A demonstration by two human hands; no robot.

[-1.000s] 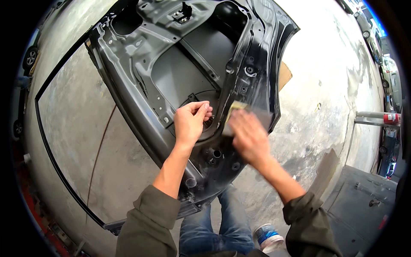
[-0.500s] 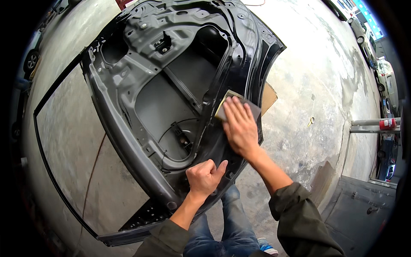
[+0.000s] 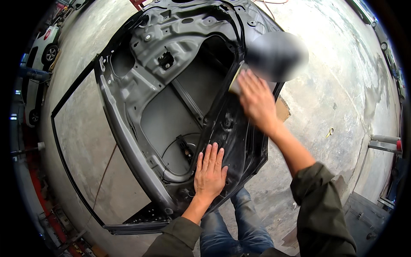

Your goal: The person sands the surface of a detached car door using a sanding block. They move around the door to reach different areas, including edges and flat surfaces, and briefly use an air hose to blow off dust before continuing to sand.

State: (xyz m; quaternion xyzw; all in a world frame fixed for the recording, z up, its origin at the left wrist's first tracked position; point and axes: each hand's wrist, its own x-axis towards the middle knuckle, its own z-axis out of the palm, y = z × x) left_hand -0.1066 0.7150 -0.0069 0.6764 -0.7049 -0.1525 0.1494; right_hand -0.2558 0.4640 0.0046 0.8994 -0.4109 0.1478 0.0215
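Observation:
A car door (image 3: 122, 136) lies before me with its inner side up, grey metal with a black painted border and large cutouts. On the black border at the right, my right hand (image 3: 258, 99) presses a sheet of sandpaper (image 3: 235, 83) under its fingers. The sheet is grey with a yellowish edge, and most of it is hidden by the hand. My left hand (image 3: 209, 175) rests flat on the near black part of the door, holding nothing, fingers stretched out. A blurred round patch hides the door's edge beyond my right hand.
The black window frame (image 3: 68, 173) of the door reaches out to the left above the concrete floor (image 3: 317, 124). A piece of cardboard (image 3: 283, 109) shows beside the door's right edge. Parked cars (image 3: 44, 49) stand at the far left, with more at the right rim.
My right hand has slid the sandpaper farther up along the black border. My left hand has gone from closed with the thumb out to lying flat on the door. The view has shifted slightly.

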